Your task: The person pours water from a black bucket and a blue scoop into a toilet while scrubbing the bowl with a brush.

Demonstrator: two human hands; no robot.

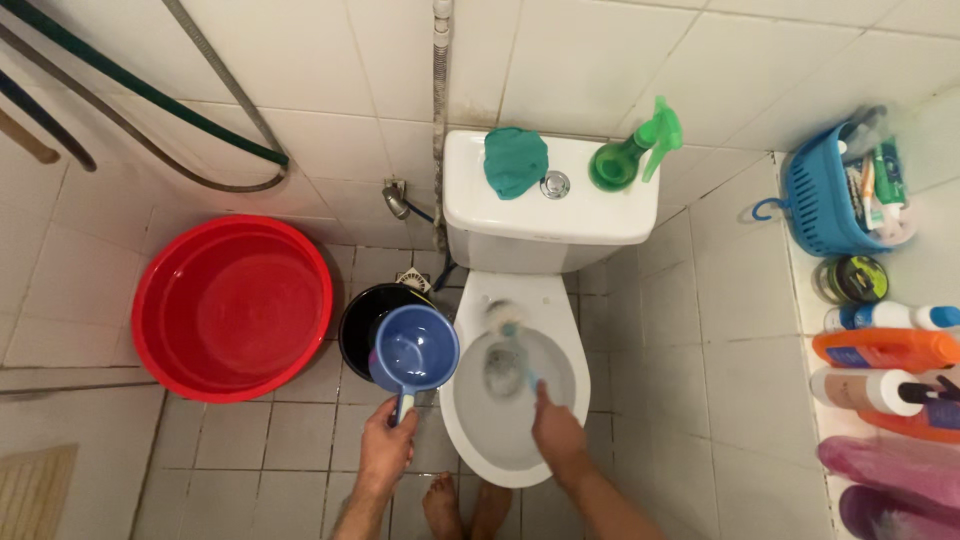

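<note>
My left hand (pixel 385 445) grips the handle of a blue plastic dipper (pixel 414 349), held level just left of the white toilet bowl (pixel 565 330). My right hand (pixel 556 432) holds a toilet brush (pixel 508 330) by its light blue handle. The brush head is blurred and sits inside the bowl near the back rim. My bare feet (pixel 465 505) stand in front of the bowl.
A red basin (pixel 232 306) and a black bucket (pixel 355 320) stand on the tiled floor at left. On the cistern (pixel 580 215) lie a green cloth (pixel 515 161) and a green spray bottle (pixel 632 153). A blue basket (pixel 825 200) and bottles line the right ledge.
</note>
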